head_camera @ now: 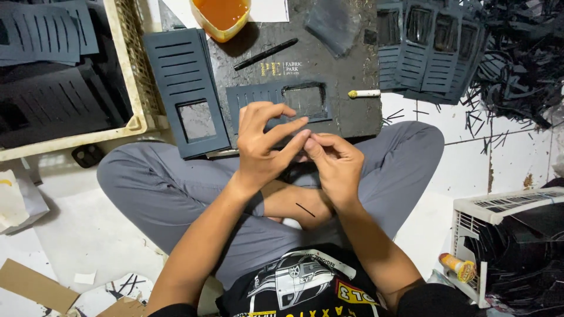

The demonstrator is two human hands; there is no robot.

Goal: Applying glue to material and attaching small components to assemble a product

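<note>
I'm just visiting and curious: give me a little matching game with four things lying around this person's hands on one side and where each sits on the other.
Things:
1. yellow tub of orange liquid
2. black pen
3. white stick with a yellow tip
4. slotted panel with a square window

Places:
A. right edge of the dark board
B. left of the board, beside the crate
C. top of the board
D. middle of the board, lying slantwise

Pairs: 1-C, 2-D, 3-A, 4-B

Yellow-labelled glue bottle [459, 267] lower right.
</note>
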